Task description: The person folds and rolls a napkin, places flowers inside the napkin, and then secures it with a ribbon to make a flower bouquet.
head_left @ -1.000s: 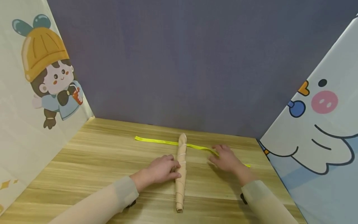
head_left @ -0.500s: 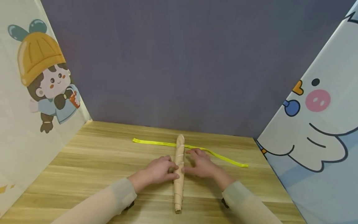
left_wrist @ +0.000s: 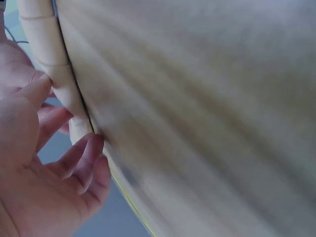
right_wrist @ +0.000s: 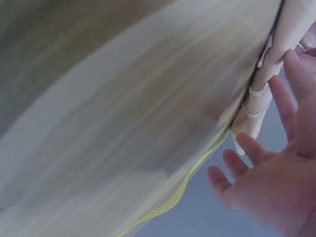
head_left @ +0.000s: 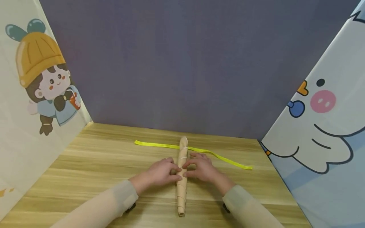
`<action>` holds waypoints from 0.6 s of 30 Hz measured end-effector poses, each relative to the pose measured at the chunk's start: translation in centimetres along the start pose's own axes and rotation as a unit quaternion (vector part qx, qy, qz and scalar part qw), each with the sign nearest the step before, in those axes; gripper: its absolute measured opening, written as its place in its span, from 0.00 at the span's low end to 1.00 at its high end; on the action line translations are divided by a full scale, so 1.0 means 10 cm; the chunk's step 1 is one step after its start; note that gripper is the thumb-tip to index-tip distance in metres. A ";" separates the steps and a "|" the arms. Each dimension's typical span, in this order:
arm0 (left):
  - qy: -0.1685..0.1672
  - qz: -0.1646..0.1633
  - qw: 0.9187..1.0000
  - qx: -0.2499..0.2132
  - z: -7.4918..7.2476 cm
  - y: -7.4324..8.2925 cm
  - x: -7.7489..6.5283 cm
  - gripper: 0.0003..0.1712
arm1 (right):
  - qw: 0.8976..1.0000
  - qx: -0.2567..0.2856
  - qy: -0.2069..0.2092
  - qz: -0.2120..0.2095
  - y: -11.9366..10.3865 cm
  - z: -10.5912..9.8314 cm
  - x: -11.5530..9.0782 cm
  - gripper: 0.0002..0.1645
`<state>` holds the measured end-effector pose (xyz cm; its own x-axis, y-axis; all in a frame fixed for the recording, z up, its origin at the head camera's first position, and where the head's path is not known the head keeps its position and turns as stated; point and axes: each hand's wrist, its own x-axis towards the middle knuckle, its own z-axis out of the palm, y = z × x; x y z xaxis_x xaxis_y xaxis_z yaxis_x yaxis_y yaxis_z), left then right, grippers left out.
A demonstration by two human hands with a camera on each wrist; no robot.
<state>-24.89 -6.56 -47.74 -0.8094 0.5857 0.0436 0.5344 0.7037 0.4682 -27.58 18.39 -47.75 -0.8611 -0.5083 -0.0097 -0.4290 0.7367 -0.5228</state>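
A beige rolled-up sheet (head_left: 182,190), with spiral edges along it and thin pale bands near its far end, lies lengthwise on the wooden table. My left hand (head_left: 161,172) touches it from the left, thumb and index fingertips on its upper side. From the right, my right hand (head_left: 203,167) rests thumb and index fingertips on the same middle stretch, its other fingers loosely spread, as the right wrist view shows. A flat yellow ribbon (head_left: 231,161) runs crosswise under the roll's far part and sticks out on both sides.
The wood-grain table (head_left: 94,164) ends at a dark grey-purple back panel (head_left: 176,69). A white panel (head_left: 17,126) with a cartoon child stands at the left, and a panel with a cartoon bird (head_left: 333,133) at the right.
My right hand has left the ribbon's right part and moved left to the roll, where its fingertips now touch. My left hand has stayed at the roll.
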 end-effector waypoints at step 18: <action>0.021 0.021 0.999 -0.021 -0.06 -0.14 0.21 0.21 | 0.999 0.018 -0.007 0.027 0.04 0.05 0.00 0.16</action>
<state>-27.46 -6.56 -47.80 -0.7962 0.5965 0.1014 0.5587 0.6605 0.5016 -27.59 18.45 -48.37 -0.8784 -0.4753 -0.0501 -0.3727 0.7468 -0.5508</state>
